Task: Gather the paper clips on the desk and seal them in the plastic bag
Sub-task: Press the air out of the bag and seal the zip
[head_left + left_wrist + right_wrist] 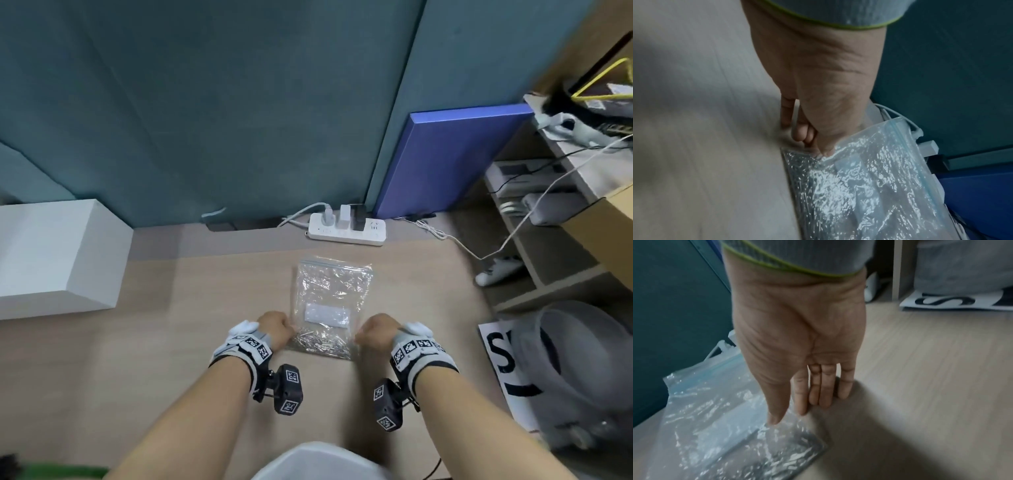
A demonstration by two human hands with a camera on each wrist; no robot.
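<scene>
The left hand (274, 329) pinches the near-left corner of the plastic bag (331, 294), fingers curled; the right hand (376, 333) has straight, relaxed fingers, thumb tip touching the near-right corner. The bag lies flat between both hands on the wooden desk (191, 308), its blue zip edge toward the teal partition (205, 102), with the paper clips (320, 342) heaped inside along the near edge. A white box (51, 253) stands at left, a white power strip (346, 230) beyond the bag.
</scene>
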